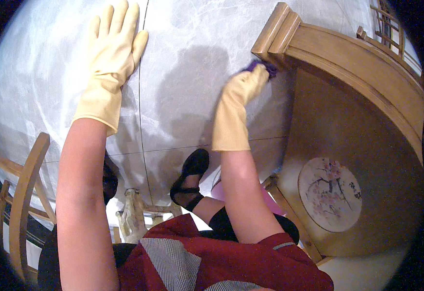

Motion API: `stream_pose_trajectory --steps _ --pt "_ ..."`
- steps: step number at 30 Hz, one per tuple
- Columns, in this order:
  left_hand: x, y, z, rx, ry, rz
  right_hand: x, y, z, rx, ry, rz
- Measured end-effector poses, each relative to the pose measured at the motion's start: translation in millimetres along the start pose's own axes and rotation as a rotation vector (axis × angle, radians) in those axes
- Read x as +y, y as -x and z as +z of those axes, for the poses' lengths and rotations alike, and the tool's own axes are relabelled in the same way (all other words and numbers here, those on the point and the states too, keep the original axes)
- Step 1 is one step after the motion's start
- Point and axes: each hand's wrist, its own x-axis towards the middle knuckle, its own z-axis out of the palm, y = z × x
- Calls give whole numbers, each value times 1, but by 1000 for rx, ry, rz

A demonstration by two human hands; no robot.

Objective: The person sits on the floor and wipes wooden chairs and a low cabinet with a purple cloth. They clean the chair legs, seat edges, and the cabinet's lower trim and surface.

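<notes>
My left hand (115,49), in a cream rubber glove, lies palm down on the grey marbled floor tile (182,22), fingers spread and holding nothing. A dark tile joint runs beside its thumb. In a matching glove, my right hand (246,85) grips a bunched purple cloth (270,69). That cloth is against or very close to the underside of a moulded wooden end block (277,31); the exact contact is hidden. From the block, a brown wooden frame (343,47) curves away to the right.
A brown panel (383,127) bears a round blossom picture (330,194) at right. Wooden chair parts (26,196) stand at left. Close to my body are a black shoe (188,178), a pale stool-like frame (133,211) and a pink object (226,192) partly behind my right arm.
</notes>
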Motion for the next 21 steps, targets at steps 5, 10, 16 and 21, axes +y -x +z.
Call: stream_pose_trajectory --steps 5,10,16,21 --pt "-3 -1 2 -16 -32 -15 -64 14 -2 -118 -67 -333" --pt "-5 1 7 -14 10 -31 -92 -49 -26 -372 -346 -498" --pt "-6 2 10 -18 39 -51 -70 -106 -39 -706 691 -816" --pt "-4 2 10 -12 49 -54 -47 -110 -9 -473 861 -1062"
